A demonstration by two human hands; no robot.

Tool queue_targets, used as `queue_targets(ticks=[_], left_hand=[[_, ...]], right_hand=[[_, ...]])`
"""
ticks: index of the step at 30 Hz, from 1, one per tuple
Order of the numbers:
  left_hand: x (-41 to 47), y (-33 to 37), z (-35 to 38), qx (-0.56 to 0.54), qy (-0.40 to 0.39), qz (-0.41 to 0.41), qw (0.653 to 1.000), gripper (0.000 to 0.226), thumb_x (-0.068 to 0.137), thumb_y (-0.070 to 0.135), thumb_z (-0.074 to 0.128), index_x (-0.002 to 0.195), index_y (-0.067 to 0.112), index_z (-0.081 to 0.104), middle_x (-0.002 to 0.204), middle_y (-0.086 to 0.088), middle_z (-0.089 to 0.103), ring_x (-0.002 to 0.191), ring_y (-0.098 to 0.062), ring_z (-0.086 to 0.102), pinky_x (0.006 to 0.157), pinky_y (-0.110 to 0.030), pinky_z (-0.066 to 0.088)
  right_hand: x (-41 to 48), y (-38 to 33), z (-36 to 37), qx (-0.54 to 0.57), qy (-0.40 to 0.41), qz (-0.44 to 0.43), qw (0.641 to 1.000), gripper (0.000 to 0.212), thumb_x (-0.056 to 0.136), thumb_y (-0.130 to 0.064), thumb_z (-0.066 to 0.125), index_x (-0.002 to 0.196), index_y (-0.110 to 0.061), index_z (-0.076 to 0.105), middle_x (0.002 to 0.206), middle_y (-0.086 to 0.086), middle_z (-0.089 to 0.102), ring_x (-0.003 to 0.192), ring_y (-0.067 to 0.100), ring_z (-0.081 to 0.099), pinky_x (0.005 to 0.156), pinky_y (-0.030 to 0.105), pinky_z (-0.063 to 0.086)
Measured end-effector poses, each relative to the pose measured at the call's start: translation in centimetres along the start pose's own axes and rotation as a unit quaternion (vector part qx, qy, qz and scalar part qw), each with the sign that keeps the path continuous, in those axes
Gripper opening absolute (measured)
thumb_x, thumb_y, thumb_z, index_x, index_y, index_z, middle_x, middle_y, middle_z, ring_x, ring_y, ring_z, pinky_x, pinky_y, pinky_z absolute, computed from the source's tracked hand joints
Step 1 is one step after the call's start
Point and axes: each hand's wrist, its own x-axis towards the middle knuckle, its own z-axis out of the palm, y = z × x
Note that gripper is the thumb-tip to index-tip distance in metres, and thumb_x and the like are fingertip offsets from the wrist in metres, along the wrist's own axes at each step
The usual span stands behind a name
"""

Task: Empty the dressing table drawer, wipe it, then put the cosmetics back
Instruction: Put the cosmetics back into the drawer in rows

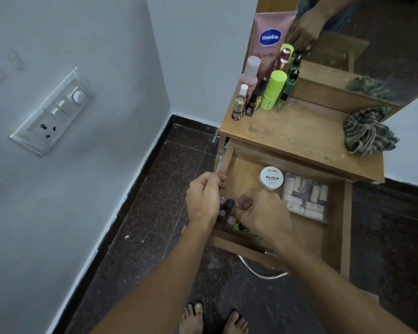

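The wooden drawer (333, 237) of the dressing table is pulled out. In its front left corner stand several small nail polish bottles (229, 204). My left hand (204, 196) is over that corner with fingers curled, and a purple-capped bottle shows just under its palm. My right hand (261, 213) is beside it, its curled fingertips pinching at a small bottle in the same cluster. A white round jar marked nail polish remover wipes (272, 177) lies further back. To its right lies a clear bag of rolled items (305, 197).
On the tabletop (287, 131) several bottles and a pink Vaseline tube (270, 39) stand at the back left, against the mirror (384, 32). A striped cloth (369, 133) is bunched at the right. The drawer's metal handle (263, 273) juts toward my bare feet (212, 319).
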Motion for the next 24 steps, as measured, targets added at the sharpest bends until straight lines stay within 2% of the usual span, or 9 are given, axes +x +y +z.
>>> queue_targets(ticks=[2, 5, 7, 10, 12, 15, 19, 21, 24], left_hand=[[0.0, 0.0, 0.0, 0.005, 0.0, 0.009, 1.0, 0.025, 0.083, 0.022, 0.052, 0.076, 0.017, 0.075, 0.081, 0.004, 0.072, 0.056, -0.014, 0.06, 0.057, -0.033, 0.05], [0.1, -0.1, -0.1, 0.005, 0.003, 0.007, 1.0, 0.027, 0.093, 0.015, 0.052, 0.079, 0.017, 0.075, 0.082, -0.001, 0.072, 0.055, -0.017, 0.059, 0.056, -0.033, 0.05], [0.2, -0.1, -0.1, -0.005, 0.0, 0.0, 1.0, 0.027, 0.09, 0.02, 0.052, 0.075, 0.019, 0.074, 0.079, -0.001, 0.071, 0.054, -0.02, 0.058, 0.057, -0.037, 0.049], [0.2, -0.3, 0.0, -0.027, -0.006, -0.008, 1.0, 0.026, 0.084, 0.026, 0.051, 0.073, 0.02, 0.074, 0.076, 0.0, 0.069, 0.054, -0.023, 0.054, 0.058, -0.041, 0.048], [0.3, -0.4, 0.0, -0.019, -0.009, -0.004, 1.0, 0.026, 0.082, 0.026, 0.05, 0.074, 0.021, 0.074, 0.077, -0.001, 0.07, 0.055, -0.022, 0.055, 0.06, -0.042, 0.05], [0.4, -0.4, 0.0, -0.021, -0.011, -0.006, 1.0, 0.027, 0.08, 0.028, 0.049, 0.075, 0.023, 0.075, 0.077, -0.001, 0.07, 0.055, -0.022, 0.056, 0.061, -0.044, 0.051], [0.5, -0.6, 0.0, -0.022, -0.01, -0.005, 1.0, 0.027, 0.079, 0.027, 0.049, 0.075, 0.023, 0.075, 0.075, -0.001, 0.069, 0.053, -0.02, 0.055, 0.06, -0.04, 0.049], [0.6, -0.6, 0.0, -0.028, -0.012, -0.008, 1.0, 0.027, 0.079, 0.027, 0.049, 0.075, 0.022, 0.075, 0.076, -0.001, 0.069, 0.053, -0.019, 0.055, 0.06, -0.039, 0.048], [0.5, -0.5, 0.0, -0.031, -0.01, -0.013, 0.999, 0.026, 0.079, 0.028, 0.05, 0.076, 0.021, 0.075, 0.076, -0.001, 0.07, 0.054, -0.019, 0.056, 0.06, -0.04, 0.049]], right_hand=[[0.0, -0.1, -0.4, -0.003, -0.013, 0.002, 1.0, 0.012, 0.079, -0.042, 0.077, 0.085, -0.035, 0.071, 0.082, -0.013, 0.069, 0.086, 0.013, 0.068, 0.076, 0.04, 0.06], [0.4, -0.5, -1.8, -0.007, -0.019, -0.006, 1.0, 0.017, 0.079, -0.044, 0.076, 0.093, -0.034, 0.073, 0.087, -0.015, 0.071, 0.089, 0.011, 0.068, 0.078, 0.033, 0.058], [1.3, -1.1, -3.6, -0.008, 0.002, -0.031, 0.999, 0.016, 0.082, -0.044, 0.072, 0.093, -0.032, 0.074, 0.087, -0.015, 0.072, 0.088, 0.01, 0.069, 0.078, 0.033, 0.059], [3.7, -2.9, -8.0, 0.031, 0.094, -0.066, 0.993, 0.018, 0.089, -0.039, 0.069, 0.1, -0.028, 0.077, 0.089, -0.012, 0.074, 0.086, 0.012, 0.07, 0.079, 0.033, 0.058], [6.1, -4.3, -11.2, 0.044, 0.199, -0.068, 0.977, 0.028, 0.09, -0.035, 0.065, 0.113, -0.024, 0.076, 0.092, -0.008, 0.074, 0.09, 0.017, 0.069, 0.077, 0.03, 0.052], [10.0, -6.0, -14.7, 0.029, 0.301, -0.062, 0.951, 0.036, 0.088, -0.033, 0.063, 0.12, -0.021, 0.072, 0.098, -0.001, 0.074, 0.096, 0.027, 0.068, 0.079, 0.036, 0.053], [13.1, -7.1, -16.0, -0.024, 0.305, -0.044, 0.951, 0.027, 0.086, -0.033, 0.064, 0.107, -0.019, 0.073, 0.099, 0.006, 0.07, 0.091, 0.03, 0.066, 0.071, 0.037, 0.054], [13.6, -7.5, -15.8, -0.05, 0.293, -0.043, 0.954, 0.027, 0.087, -0.031, 0.067, 0.108, -0.016, 0.072, 0.108, 0.009, 0.067, 0.095, 0.032, 0.066, 0.075, 0.041, 0.056], [13.9, -7.3, -15.6, -0.066, 0.292, -0.042, 0.953, 0.032, 0.091, -0.029, 0.069, 0.119, -0.014, 0.07, 0.123, 0.011, 0.06, 0.107, 0.034, 0.062, 0.084, 0.044, 0.052]])
